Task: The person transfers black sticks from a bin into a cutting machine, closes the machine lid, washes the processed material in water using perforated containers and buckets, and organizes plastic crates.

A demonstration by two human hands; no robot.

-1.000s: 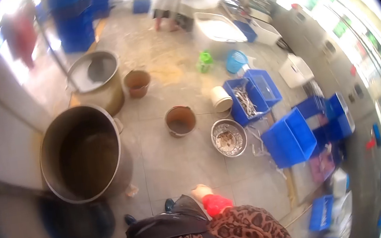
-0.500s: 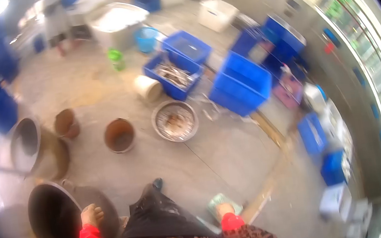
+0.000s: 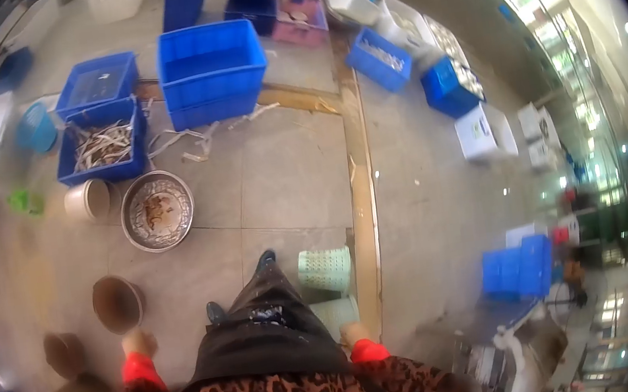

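My left hand (image 3: 139,342), below a red cuff, appears loosely curled with nothing visible in it. In the view it is just below the rim of a brown bucket (image 3: 118,304). My right hand (image 3: 354,335) shows only partly past its red cuff, over the lower of two pale green baskets; its fingers are too small to make out, and contact is unclear. The upper green basket (image 3: 325,269) has a perforated side. A round metal basin (image 3: 158,211) with brownish bits inside sits ahead, beside a cream bucket (image 3: 87,200) lying tilted.
Long silvery pieces fill a blue crate (image 3: 99,143) near a taller blue crate (image 3: 212,74). White strips (image 3: 198,141) lie on the floor. A yellowish floor strip (image 3: 367,229) runs along the right. Beyond it are white box (image 3: 484,132) and stacked blue crates (image 3: 517,269).
The view has swung right, so the basin, buckets and crates have shifted left in view. The green baskets show more fully, and the large pots have moved toward the lower left edge.
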